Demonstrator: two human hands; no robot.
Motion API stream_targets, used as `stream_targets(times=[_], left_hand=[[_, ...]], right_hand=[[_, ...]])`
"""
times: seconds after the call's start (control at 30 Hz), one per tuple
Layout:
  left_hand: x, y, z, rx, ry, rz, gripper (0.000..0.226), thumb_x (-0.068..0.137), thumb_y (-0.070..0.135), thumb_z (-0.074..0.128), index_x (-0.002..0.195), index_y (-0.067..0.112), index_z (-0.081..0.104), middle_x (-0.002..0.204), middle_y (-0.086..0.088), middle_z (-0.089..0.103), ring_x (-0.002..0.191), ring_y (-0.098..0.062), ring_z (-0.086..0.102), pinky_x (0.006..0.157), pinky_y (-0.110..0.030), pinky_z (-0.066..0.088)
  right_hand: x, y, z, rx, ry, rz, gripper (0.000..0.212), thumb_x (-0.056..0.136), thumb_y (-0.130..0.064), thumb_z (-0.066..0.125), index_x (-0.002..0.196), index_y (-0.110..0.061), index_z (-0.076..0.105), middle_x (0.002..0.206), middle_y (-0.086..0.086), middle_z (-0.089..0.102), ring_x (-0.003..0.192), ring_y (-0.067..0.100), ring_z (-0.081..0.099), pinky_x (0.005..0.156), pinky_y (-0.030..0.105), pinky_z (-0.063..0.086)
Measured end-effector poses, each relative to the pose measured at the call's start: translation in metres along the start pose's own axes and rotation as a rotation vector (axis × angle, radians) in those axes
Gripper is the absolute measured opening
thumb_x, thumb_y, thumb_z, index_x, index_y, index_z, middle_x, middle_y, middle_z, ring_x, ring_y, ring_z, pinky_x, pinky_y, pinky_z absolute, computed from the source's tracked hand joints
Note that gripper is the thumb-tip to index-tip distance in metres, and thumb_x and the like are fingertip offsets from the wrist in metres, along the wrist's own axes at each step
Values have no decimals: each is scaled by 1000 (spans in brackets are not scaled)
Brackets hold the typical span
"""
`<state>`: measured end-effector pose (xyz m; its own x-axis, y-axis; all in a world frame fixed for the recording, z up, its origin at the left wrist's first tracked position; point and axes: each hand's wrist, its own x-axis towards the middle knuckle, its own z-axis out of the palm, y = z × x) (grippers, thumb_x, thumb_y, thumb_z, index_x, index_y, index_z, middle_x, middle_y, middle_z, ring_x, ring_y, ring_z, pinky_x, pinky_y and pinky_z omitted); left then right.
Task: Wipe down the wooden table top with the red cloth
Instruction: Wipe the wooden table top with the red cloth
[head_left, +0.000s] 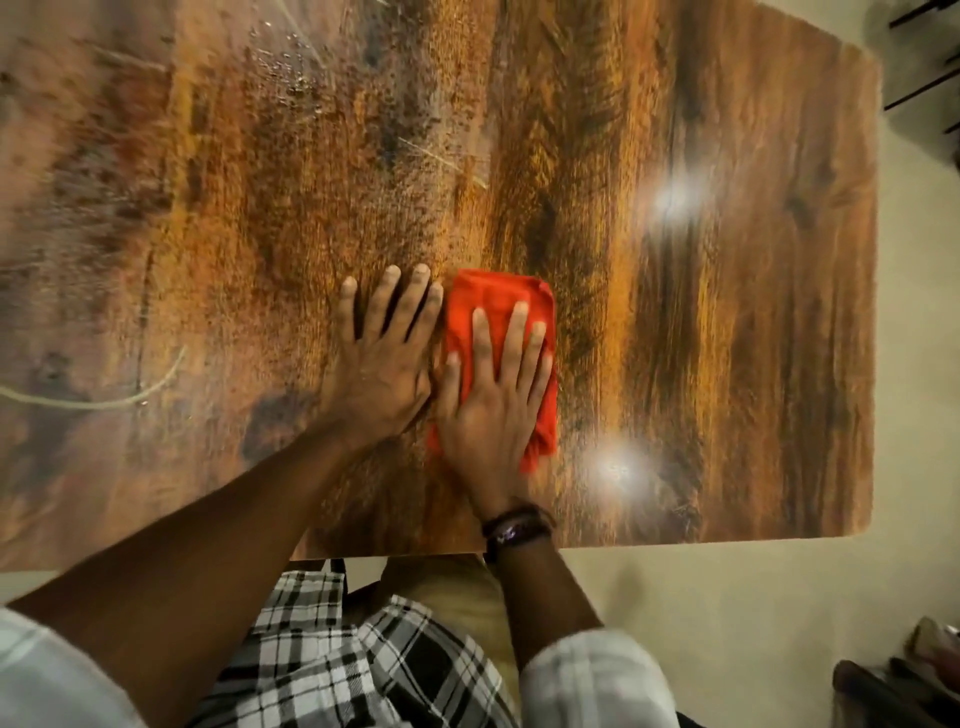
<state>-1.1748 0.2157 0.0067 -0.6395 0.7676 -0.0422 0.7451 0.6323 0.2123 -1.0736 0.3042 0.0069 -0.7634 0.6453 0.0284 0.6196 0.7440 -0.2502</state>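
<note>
A folded red cloth (498, 296) lies flat on the wooden table top (701, 322), a little right of the middle and near the front edge. My right hand (493, 395) presses palm-down on the cloth with fingers spread, covering its lower half. My left hand (384, 353) rests flat on the bare wood just left of the cloth, fingers apart, its edge touching the right hand. Water droplets and wet streaks show on the far left part of the table top.
The table's right edge and rounded corners border pale floor (727, 597). Dark furniture legs (924, 62) stand at the top right, and dark objects (893, 680) lie on the floor at the bottom right. Two lamp reflections glare on the wood.
</note>
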Motion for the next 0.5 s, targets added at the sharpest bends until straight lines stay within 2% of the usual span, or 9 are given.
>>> stream_targets(times=[0.17,0.27,0.37,0.43,0.5], left_hand=[[0,-2,2,-2,0,-5,70,90,33,35,155,9,30,164,-11,25,151,-35,22,119,-63,13],[0,-3,4,-49,12,1,71,90,35,34,156,9,29,164,-11,24,152,-34,19,119,-64,11],[-2,-5,4,-112,39,2,67,92,33,33,155,10,32,164,-8,26,152,-31,20,120,-60,8],[0,-9,1,-143,76,1,58,97,31,33,153,13,38,161,-4,34,149,-28,28,118,-56,15],[11,-17,-5,-150,123,-2,50,101,31,34,147,14,46,153,-2,46,140,-25,40,110,-50,24]], right_hand=[[139,-13,15,36,71,45,57,100,-45,39,155,-28,35,165,4,23,152,26,23,122,50,16],[196,-23,15,6,-51,46,58,102,-47,34,157,-34,23,168,0,11,154,23,13,124,47,7],[207,-21,13,44,-78,37,57,103,-46,34,158,-35,21,168,-1,8,155,23,9,124,48,4],[189,-15,12,84,-74,-2,56,103,-46,35,157,-34,25,168,-1,11,155,23,11,124,50,7],[156,-9,10,107,-31,-41,56,101,-47,34,156,-33,30,167,0,16,154,24,16,123,52,11]])
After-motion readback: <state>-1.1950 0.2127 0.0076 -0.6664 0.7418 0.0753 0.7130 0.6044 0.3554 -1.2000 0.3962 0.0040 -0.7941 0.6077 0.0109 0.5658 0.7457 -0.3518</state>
